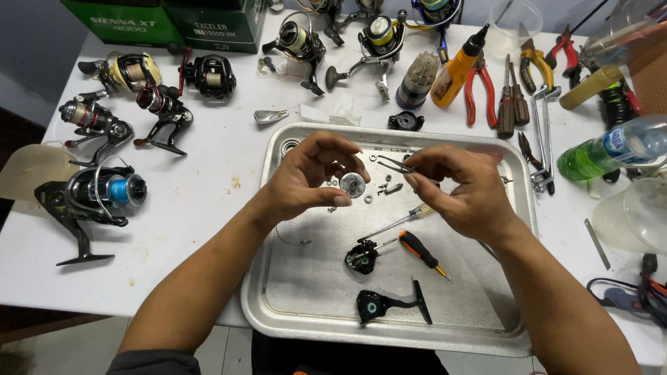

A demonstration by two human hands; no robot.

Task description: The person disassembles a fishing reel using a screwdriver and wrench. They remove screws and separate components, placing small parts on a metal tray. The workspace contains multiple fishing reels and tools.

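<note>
Over the metal tray (pixel 292 305) our left hand (pixel 306 182) pinched a small round reel part (pixel 352 185); our right hand (pixel 462 187) squeezed tweezers (pixel 394 164) beside it.

Inside the tray (pixel 278 305), the near left corner and near right corner lay bare, wide enough for a hand to pass. Mid-tray was blocked by a reel body (pixel 362 257), a screwdriver (pixel 424 253) and a handle (pixel 389 305) by the near edge. Small washers and screws (pixel 389 187) cluttered the far half (under both hands). On the table (pixel 201 215), a clear strip ran between the tray's left edge and the reels (pixel 97 198). The far edge was crowded with reels, a bottle (pixel 455 69) and pliers (pixel 479 87); the right edge was hemmed by a green bottle (pixel 611 149).
</note>
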